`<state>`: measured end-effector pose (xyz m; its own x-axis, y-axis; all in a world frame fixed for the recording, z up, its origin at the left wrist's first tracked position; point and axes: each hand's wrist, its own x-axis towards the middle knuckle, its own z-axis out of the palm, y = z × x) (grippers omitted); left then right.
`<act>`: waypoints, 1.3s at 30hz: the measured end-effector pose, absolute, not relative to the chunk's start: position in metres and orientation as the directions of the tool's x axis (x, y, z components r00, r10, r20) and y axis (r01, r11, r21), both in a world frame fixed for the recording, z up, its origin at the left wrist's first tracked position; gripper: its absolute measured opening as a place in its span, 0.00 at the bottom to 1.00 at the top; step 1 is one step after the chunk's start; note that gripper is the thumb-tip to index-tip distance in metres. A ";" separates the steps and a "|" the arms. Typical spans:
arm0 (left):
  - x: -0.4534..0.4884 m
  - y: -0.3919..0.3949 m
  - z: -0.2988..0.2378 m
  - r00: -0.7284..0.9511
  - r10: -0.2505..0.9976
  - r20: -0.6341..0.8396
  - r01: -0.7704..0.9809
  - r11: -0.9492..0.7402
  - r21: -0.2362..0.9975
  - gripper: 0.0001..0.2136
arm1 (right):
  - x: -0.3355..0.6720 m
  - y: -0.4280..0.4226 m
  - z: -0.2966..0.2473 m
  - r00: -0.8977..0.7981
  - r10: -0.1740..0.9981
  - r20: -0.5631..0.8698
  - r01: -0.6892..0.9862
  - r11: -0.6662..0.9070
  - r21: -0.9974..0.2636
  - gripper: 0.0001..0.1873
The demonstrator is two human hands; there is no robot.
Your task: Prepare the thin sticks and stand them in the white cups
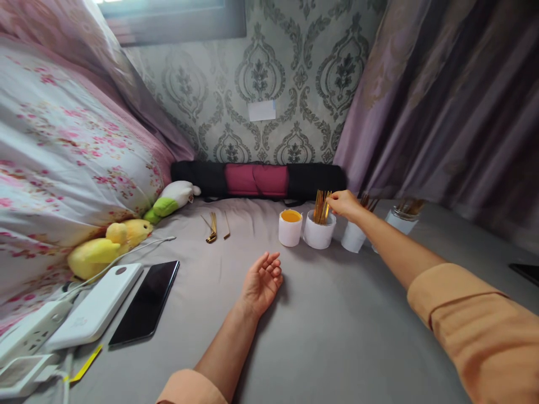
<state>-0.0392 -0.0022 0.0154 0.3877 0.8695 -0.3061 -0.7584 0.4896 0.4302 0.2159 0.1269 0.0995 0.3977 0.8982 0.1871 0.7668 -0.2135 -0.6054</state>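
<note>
My right hand (346,204) is closed in a pinch at a bundle of thin gold-coloured utensils (320,209), which stand upright in a white cup (319,234). The fingertips hide exactly how many they grip. Resting palm up on the grey sheet, my left hand (263,283) is empty, its fingers loosely curled and apart. Beyond it to the left lie several gold long-handled spoons (211,229), with one more gold spoon (226,227) apart from them. Just left of the bundle's cup stands another white cup (290,231), yellow-orange inside.
Right of my hand stand a white cup (352,238) and a glass jar (402,217), both holding thin sticks. A phone (145,303), white power bank (96,306) and power strip (31,328) lie at left. Plush toys (101,249) rest by the pillow; a black-and-maroon roll (256,179) lines the wall.
</note>
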 end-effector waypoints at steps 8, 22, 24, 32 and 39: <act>-0.039 -0.002 0.016 0.386 0.871 -0.305 -0.758 0.488 0.434 0.09 | 0.210 0.125 0.099 0.418 0.896 0.151 0.725 -0.229 -0.649 0.09; -0.039 -0.002 0.014 0.398 0.872 -0.285 -0.754 0.487 0.441 0.10 | 0.215 0.111 0.107 0.420 0.900 0.117 0.666 -0.217 -0.714 0.05; -0.039 -0.002 0.013 0.401 0.872 -0.279 -0.754 0.487 0.440 0.10 | 0.216 0.110 0.106 0.415 0.901 0.124 0.662 -0.206 -0.720 0.05; -0.040 -0.001 0.013 0.402 0.871 -0.282 -0.755 0.489 0.436 0.10 | 0.219 0.106 0.102 0.384 0.907 0.174 0.614 -0.110 -0.782 0.06; -0.040 -0.001 0.013 0.406 0.872 -0.274 -0.758 0.488 0.433 0.10 | 0.205 0.088 0.105 0.347 0.913 0.214 0.591 -0.036 -0.806 0.07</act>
